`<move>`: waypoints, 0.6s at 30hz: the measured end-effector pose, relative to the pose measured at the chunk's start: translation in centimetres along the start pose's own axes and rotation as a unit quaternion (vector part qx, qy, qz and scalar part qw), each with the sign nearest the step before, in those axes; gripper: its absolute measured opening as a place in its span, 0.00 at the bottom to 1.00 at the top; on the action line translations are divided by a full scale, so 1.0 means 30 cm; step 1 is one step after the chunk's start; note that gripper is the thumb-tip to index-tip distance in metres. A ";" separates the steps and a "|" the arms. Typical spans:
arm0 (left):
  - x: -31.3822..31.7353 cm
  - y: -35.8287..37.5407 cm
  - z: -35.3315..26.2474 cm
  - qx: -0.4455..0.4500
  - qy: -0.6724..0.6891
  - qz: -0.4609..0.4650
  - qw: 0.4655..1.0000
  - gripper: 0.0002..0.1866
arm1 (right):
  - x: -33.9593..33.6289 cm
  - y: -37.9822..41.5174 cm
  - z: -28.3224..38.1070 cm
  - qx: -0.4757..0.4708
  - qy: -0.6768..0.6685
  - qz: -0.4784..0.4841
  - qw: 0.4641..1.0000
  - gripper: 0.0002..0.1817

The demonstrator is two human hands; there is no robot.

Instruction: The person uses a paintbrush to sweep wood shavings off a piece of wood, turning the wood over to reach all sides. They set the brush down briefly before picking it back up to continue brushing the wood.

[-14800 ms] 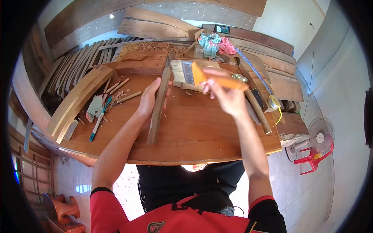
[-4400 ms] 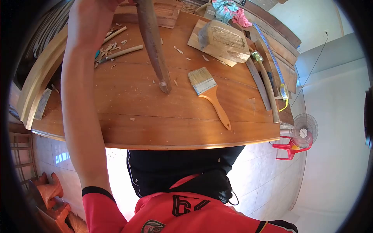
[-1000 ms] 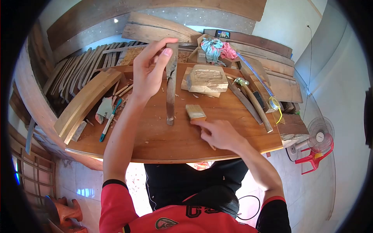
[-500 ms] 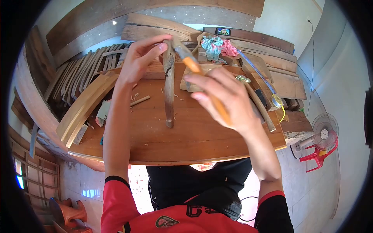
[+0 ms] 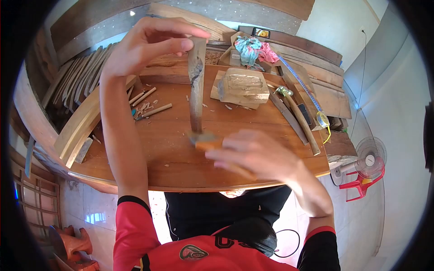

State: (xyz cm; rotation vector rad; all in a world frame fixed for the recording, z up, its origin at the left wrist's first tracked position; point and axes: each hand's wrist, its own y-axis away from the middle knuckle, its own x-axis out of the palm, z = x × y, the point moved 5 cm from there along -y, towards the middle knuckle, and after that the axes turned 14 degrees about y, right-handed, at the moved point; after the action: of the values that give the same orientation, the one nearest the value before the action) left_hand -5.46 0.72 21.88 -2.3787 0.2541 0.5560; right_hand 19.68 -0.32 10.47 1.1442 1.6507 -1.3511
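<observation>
Thumb and fingers of my left hand (image 5: 156, 47) pinch the top end of a narrow, cracked wooden stick (image 5: 197, 86), which stands upright over the table. My right hand (image 5: 257, 156) is wrapped round the orange handle of a brush-like tool (image 5: 209, 142). The tool's head, blurred by motion, is at the stick's lower end; whether they touch I cannot tell. Behind, a rough wooden block (image 5: 244, 86) lies on a flat piece of wood.
Wood shavings and thin sticks (image 5: 153, 111) lie on the wooden table (image 5: 235, 169). A hammer (image 5: 300, 115), a tape measure (image 5: 322, 119) and coloured cloths (image 5: 248, 50) are at the right. Curved boards (image 5: 83, 122) lean at the left.
My right hand has brought the tool down from the stick's top to its lower end, uncovering the wooden block. My left hand is a little higher and further left, still holding the stick.
</observation>
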 end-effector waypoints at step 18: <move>-0.029 0.024 0.012 -0.036 -0.049 -0.040 0.997 0.18 | 0.045 -0.019 0.010 0.051 -0.136 0.026 0.989 0.15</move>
State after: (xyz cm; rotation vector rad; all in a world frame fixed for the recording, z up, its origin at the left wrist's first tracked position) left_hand -6.57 0.43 21.62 -2.4104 0.0976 0.6519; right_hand 18.66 -0.40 9.38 1.0024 1.3616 -1.5000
